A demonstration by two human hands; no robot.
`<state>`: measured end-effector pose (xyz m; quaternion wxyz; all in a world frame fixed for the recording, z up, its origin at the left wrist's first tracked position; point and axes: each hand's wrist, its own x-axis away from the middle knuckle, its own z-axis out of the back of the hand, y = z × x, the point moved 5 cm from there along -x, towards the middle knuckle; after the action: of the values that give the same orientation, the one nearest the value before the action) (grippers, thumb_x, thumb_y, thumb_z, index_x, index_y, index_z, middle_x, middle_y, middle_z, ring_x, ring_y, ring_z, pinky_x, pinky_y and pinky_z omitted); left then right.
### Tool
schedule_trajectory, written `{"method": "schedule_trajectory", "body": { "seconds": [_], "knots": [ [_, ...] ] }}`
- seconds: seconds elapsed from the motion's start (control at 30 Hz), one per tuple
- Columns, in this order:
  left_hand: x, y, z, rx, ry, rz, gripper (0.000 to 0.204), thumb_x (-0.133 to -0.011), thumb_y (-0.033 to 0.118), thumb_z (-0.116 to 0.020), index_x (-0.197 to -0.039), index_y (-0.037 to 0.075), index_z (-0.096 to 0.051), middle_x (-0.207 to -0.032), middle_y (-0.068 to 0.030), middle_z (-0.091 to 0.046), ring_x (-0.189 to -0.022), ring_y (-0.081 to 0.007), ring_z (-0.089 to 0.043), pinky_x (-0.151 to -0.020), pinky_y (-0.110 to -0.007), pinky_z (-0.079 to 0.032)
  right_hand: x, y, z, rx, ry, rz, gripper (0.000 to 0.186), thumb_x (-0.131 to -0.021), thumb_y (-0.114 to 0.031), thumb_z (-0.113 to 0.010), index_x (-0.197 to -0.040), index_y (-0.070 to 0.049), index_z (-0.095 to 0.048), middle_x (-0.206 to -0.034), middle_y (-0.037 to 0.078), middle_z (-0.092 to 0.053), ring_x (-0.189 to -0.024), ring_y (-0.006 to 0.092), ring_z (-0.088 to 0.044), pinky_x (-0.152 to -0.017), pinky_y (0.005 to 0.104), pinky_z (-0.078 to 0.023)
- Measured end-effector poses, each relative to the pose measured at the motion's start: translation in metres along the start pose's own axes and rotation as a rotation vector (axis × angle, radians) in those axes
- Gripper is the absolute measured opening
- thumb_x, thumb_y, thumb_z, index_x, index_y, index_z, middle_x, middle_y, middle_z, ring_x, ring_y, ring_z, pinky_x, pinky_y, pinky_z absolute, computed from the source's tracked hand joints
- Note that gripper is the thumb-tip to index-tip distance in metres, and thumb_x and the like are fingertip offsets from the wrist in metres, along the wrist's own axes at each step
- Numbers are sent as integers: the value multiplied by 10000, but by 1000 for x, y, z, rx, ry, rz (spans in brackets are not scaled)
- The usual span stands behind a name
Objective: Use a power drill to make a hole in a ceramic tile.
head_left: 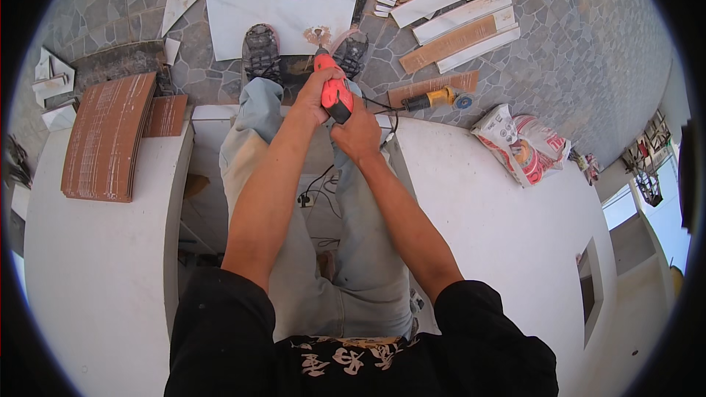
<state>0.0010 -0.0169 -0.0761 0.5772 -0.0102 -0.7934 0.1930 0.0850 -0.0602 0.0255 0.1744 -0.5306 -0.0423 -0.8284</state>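
A red and black power drill (335, 93) points down at a white tile (250, 7) lying on the stone floor. My left hand (315, 94) wraps the drill's body from the left. Lower on the drill, my right hand (358, 132) grips its handle end. Brownish dust (318, 33) lies where the bit meets the tile, near a semicircular cut-out in the tile's far edge. Both my shoes (262, 50) stand on the tile's near edge, one on each side of the drill.
A stack of brown tiles (107, 136) rests on the white slab (88, 265) at left. A yellow angle grinder (434, 98), long tile strips (463, 26) and a printed sack (521, 143) lie to the right. A black cable (318, 184) hangs between my legs.
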Motion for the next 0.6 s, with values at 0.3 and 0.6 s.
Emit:
{"method": "schedule_trajectory", "body": {
  "seconds": [0.3, 0.6],
  "knots": [
    [7, -5, -9, -2, 3, -7, 264, -761, 143, -727, -976, 62, -597, -858, -74, -624, -758, -230, -624, -751, -389, -553, 4, 10, 1, -19, 35, 25, 673, -688, -151, -653, -1340, -85, -500, -1038, 236, -690, -982, 448, -653, -849, 540, -515],
    [1, -1, 11, -2, -26, -27, 321, -762, 161, -744, -1029, 59, -597, -919, -79, -635, -823, -235, -640, -793, -408, -565, 6, -3, -1, -5, -15, 8, 673, -688, -159, -654, -1340, -98, -504, -1051, 229, -689, -991, 446, -653, -862, 529, -518]
  ]
}}
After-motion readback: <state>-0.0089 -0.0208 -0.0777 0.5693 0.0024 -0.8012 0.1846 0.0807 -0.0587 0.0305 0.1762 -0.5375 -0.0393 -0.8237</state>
